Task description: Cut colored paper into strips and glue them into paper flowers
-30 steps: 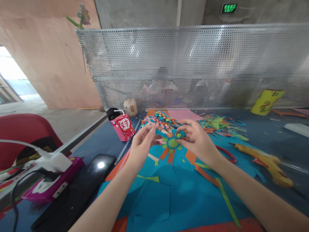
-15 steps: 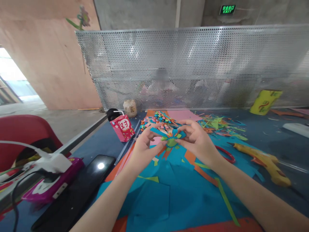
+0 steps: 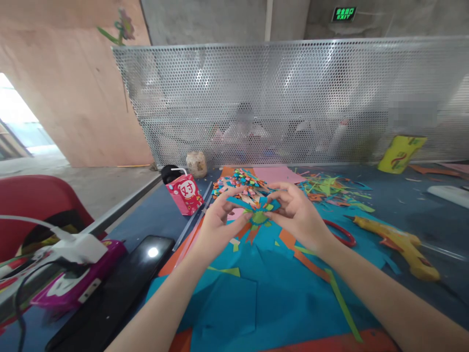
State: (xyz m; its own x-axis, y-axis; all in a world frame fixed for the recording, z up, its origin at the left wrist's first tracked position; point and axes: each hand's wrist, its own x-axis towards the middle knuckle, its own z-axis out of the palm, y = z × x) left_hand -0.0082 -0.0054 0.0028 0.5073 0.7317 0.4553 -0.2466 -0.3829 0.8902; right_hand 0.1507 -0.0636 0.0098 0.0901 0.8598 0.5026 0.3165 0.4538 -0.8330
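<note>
Between my two hands is a paper flower (image 3: 259, 218) with a green centre and blue, orange and green strips round it. My left hand (image 3: 224, 220) pinches its left side between thumb and fingers. On the right side, my right hand (image 3: 291, 208) grips a blue petal the same way. The flower is held above blue paper (image 3: 293, 303) spread over the table, and my fingers hide part of its edge. Just beyond my hands lies a heap of small coloured paper pieces (image 3: 242, 180).
A yellow glue gun (image 3: 403, 244) and red-handled scissors (image 3: 346, 233) lie at the right. Paper scraps (image 3: 330, 188) are piled behind them. On the left are a pink drink carton (image 3: 185, 193), a black phone (image 3: 146, 256) and a purple power strip (image 3: 91, 283). A perforated metal screen (image 3: 227, 102) stands behind.
My hands and the flower stay almost in place; its green centre shows slightly more to the front. The whole view has shifted very slightly.
</note>
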